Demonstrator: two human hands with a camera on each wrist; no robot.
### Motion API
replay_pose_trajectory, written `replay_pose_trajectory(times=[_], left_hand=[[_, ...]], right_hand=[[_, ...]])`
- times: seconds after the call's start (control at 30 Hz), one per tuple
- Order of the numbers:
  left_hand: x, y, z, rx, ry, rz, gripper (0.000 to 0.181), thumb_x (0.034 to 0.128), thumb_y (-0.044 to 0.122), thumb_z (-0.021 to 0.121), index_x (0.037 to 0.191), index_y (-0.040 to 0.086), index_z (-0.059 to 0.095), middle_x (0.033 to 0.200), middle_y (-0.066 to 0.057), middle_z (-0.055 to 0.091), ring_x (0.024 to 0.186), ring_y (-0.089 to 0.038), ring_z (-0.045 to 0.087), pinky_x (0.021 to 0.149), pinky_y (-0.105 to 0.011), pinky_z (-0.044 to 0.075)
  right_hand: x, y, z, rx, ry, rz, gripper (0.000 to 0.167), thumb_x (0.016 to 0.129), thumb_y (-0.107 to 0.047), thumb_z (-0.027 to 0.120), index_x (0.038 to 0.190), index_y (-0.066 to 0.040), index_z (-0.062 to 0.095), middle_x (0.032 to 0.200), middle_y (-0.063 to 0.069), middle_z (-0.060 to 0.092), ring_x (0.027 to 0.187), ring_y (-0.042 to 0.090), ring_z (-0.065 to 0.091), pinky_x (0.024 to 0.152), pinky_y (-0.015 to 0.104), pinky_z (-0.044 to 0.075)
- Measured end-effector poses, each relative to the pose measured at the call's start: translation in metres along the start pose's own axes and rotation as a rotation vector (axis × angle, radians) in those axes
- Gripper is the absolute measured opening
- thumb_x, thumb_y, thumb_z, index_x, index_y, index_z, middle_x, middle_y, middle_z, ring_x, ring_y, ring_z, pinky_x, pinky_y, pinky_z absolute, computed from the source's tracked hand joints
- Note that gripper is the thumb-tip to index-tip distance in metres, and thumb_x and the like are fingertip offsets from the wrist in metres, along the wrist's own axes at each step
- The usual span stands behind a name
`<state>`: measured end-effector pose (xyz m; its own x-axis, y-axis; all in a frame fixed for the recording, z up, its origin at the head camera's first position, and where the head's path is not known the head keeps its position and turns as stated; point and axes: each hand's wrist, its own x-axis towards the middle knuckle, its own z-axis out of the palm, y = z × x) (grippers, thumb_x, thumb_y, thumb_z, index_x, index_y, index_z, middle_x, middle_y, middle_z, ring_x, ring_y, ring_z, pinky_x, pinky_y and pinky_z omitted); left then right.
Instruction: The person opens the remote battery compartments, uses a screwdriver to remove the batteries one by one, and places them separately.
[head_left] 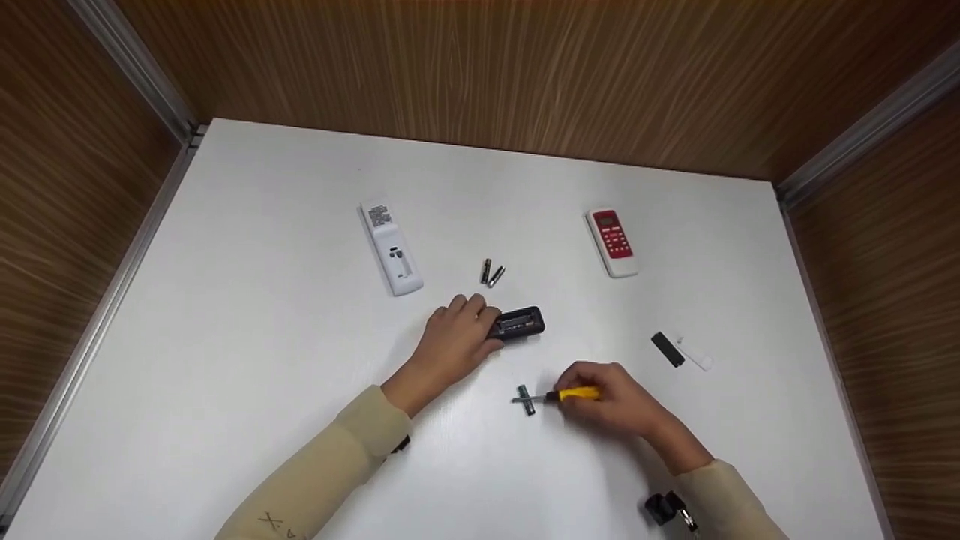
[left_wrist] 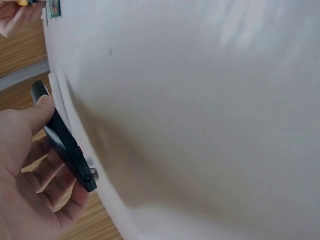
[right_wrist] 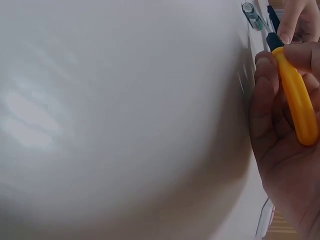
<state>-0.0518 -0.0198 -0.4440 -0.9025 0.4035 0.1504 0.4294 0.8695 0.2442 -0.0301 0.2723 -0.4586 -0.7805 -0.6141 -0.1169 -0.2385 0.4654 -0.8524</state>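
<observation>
My left hand (head_left: pixel 456 337) grips a black remote control (head_left: pixel 519 322), its battery bay facing up. In the left wrist view the thumb lies on one side of the remote (left_wrist: pixel 65 142) and the fingers on the other. My right hand (head_left: pixel 611 401) holds a screwdriver with a yellow handle (head_left: pixel 581 393); in the right wrist view the handle (right_wrist: pixel 297 95) lies between thumb and fingers. Its metal shaft (head_left: pixel 534 399) crosses over a green battery (head_left: pixel 527 408) on the table. Whether shaft and battery touch, I cannot tell.
Beyond the left hand lie two dark batteries (head_left: pixel 487 271) and a white remote (head_left: pixel 390 247) with its bay showing. A red-and-white remote (head_left: pixel 613 244) sits at the back right. Nearer are a black cover (head_left: pixel 667 349) and a white cover (head_left: pixel 694 354). Wooden panels (head_left: pixel 480 75) border the white table (head_left: pixel 247 360).
</observation>
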Motion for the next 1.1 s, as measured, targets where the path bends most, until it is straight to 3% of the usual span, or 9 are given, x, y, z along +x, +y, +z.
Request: replay_pose_trajectory(times=[0.13, 0.3, 0.4, 0.5, 0.63, 0.77, 0.97, 1.1], left_hand=[[-0.001, 0.0, -0.006, -0.003, 0.04, 0.012, 0.044, 0.0943, 0.043, 0.065, 0.125, 0.012, 0.062, 0.113, -0.008, 0.059, 0.101, -0.027, 0.056, 0.079, -0.045, 0.052], [0.003, -0.003, -0.003, 0.004, 0.014, 0.023, 0.043, 0.0942, 0.044, 0.065, 0.123, 0.013, 0.063, 0.112, -0.008, 0.06, 0.102, -0.026, 0.056, 0.079, -0.044, 0.052], [0.007, -0.003, 0.002, 0.002, -0.026, 0.025, 0.042, 0.0941, 0.044, 0.064, 0.122, 0.013, 0.063, 0.111, -0.008, 0.059, 0.102, -0.026, 0.056, 0.08, -0.044, 0.051], [0.01, -0.001, 0.007, -0.001, -0.046, 0.036, 0.042, 0.0933, 0.044, 0.066, 0.121, 0.013, 0.062, 0.111, -0.008, 0.059, 0.101, -0.026, 0.056, 0.079, -0.045, 0.051], [0.012, 0.001, 0.012, 0.004, -0.049, 0.044, 0.042, 0.0912, 0.044, 0.068, 0.119, 0.013, 0.063, 0.112, -0.008, 0.059, 0.101, -0.027, 0.056, 0.079, -0.045, 0.051], [0.012, 0.002, 0.015, 0.012, -0.061, 0.036, 0.043, 0.0897, 0.045, 0.07, 0.12, 0.014, 0.064, 0.114, -0.007, 0.059, 0.102, -0.026, 0.056, 0.081, -0.045, 0.051], [0.014, 0.002, 0.015, 0.003, -0.076, 0.016, 0.044, 0.0887, 0.045, 0.072, 0.12, 0.015, 0.066, 0.114, -0.006, 0.06, 0.102, -0.025, 0.055, 0.082, -0.043, 0.051], [0.015, 0.003, 0.015, 0.004, -0.08, 0.004, 0.043, 0.0876, 0.044, 0.074, 0.119, 0.015, 0.068, 0.111, -0.004, 0.06, 0.1, -0.024, 0.055, 0.08, -0.041, 0.051]], right_hand=[[0.002, -0.012, -0.005, 0.029, 0.089, 0.028, 0.016, 0.087, 0.0, 0.072, 0.102, -0.006, 0.071, 0.096, 0.006, 0.073, 0.086, 0.015, 0.063, 0.08, 0.024, 0.05], [0.006, -0.041, -0.013, 0.213, 0.258, 0.124, 0.021, 0.09, 0.003, 0.068, 0.11, 0.005, 0.062, 0.088, 0.024, 0.07, 0.067, 0.029, 0.063, 0.061, 0.026, 0.053], [0.011, -0.048, -0.015, 0.232, 0.366, 0.155, 0.017, 0.089, 0.001, 0.069, 0.106, 0.003, 0.066, 0.089, 0.023, 0.071, 0.067, 0.034, 0.064, 0.06, 0.031, 0.056], [0.017, -0.043, -0.015, 0.188, 0.415, 0.168, 0.016, 0.087, -0.003, 0.074, 0.103, -0.003, 0.073, 0.096, 0.015, 0.073, 0.073, 0.027, 0.069, 0.066, 0.03, 0.059], [0.024, -0.032, -0.014, 0.133, 0.418, 0.151, 0.018, 0.087, -0.009, 0.076, 0.105, -0.01, 0.076, 0.097, 0.008, 0.074, 0.072, 0.019, 0.067, 0.063, 0.026, 0.057], [0.029, -0.035, -0.015, 0.021, 0.408, 0.09, 0.011, 0.09, -0.015, 0.074, 0.1, -0.014, 0.077, 0.086, 0.003, 0.073, 0.065, 0.017, 0.063, 0.056, 0.025, 0.053], [0.047, -0.057, -0.027, -0.2, 0.335, 0.101, 0.01, 0.09, -0.02, 0.071, 0.093, -0.014, 0.078, 0.08, -0.002, 0.071, 0.06, 0.017, 0.055, 0.052, 0.027, 0.048], [0.063, -0.075, -0.031, -0.368, 0.248, 0.113, 0.013, 0.089, -0.024, 0.068, 0.091, -0.014, 0.077, 0.078, -0.002, 0.07, 0.063, 0.016, 0.055, 0.057, 0.03, 0.048]])
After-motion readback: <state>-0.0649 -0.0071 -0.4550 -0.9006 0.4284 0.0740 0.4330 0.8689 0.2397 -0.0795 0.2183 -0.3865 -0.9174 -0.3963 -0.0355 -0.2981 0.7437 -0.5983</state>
